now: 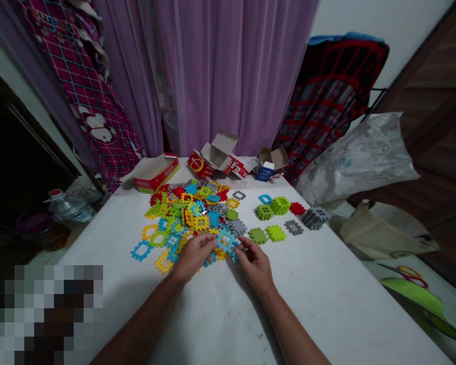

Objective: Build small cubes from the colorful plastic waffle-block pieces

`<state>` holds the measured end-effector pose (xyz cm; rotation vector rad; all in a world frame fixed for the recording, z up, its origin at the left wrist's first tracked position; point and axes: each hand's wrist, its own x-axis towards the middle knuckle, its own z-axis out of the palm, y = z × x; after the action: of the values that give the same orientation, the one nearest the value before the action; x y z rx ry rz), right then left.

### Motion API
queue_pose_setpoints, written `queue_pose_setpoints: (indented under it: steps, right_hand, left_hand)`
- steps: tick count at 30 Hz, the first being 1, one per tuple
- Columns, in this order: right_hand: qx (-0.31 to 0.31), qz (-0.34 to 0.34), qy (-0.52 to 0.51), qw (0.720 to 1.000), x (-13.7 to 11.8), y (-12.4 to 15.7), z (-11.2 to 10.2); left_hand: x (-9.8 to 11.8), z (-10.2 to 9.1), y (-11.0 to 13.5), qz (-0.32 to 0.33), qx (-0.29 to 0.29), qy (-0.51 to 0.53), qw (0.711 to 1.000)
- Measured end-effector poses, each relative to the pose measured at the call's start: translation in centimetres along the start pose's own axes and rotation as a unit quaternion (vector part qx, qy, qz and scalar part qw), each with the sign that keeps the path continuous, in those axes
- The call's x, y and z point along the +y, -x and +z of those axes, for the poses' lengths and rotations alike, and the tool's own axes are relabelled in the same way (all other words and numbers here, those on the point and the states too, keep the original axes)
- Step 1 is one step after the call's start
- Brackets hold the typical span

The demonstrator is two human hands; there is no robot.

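Note:
Between my two hands is a light blue square interlocking plastic tile (226,238) with a window-like grid and notched edges. My left hand (196,255) pinches its left edge. My right hand (256,262) has its fingertips closed at the right edge, where another bit of blue shows. Just beyond lies a large loose pile of such tiles (201,222) in yellow, blue, green, red and grey, some of them open frames. Over on the right stand a stack of green tiles (280,206) and a stack of grey tiles (316,218), with single tiles near them.
Opened cardboard boxes (160,175) line the back of the white table (228,324), among them a blue box (266,171). Purple curtains (228,76) hang behind it. Off the right side are a plastic bag (359,157) and scissors (410,275); a water bottle (70,205) stands left.

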<state>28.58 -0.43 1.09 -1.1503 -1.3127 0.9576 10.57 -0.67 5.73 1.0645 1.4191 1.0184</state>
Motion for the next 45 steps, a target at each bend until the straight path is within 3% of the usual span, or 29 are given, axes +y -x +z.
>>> queue_pose_setpoints:
  steps: [8,17,22,26,31,36,40,45]
  right_hand:
    - [-0.028,-0.116,0.131,0.984,-1.1,0.6,0.0]
    - [-0.001,-0.137,0.195,0.971,-0.8,0.7,0.3]
    - [0.027,-0.132,0.206,0.969,-0.8,0.2,-0.4]
    - [0.116,-0.097,0.215,0.965,-0.2,-1.6,-3.9]
    - [0.246,-0.004,0.287,0.926,1.5,-3.9,-12.0]
    - [0.27,0.085,0.4,0.872,2.6,-4.5,-18.8]
    - [0.249,0.152,0.457,0.84,2.4,-4.5,-20.8]
    - [0.209,0.198,0.506,0.813,1.8,-4.6,-20.6]
  left_hand:
    - [0.2,-0.1,0.1,0.001,0.003,-0.006,1.0]
    - [0.2,0.2,0.0,0.011,-0.007,-0.016,1.0]
    - [-0.1,0.0,-0.2,0.058,0.008,-0.035,0.998]
    - [-0.9,-1.3,-0.5,0.132,0.112,-0.083,0.981]
    - [-1.8,-4.4,-0.6,0.217,0.231,-0.184,0.93]
    - [-2.7,-7.6,0.1,0.264,0.278,-0.259,0.886]
    - [-3.8,-9.6,0.3,0.29,0.316,-0.305,0.85]
    - [-4.5,-10.9,-0.1,0.291,0.354,-0.324,0.828]
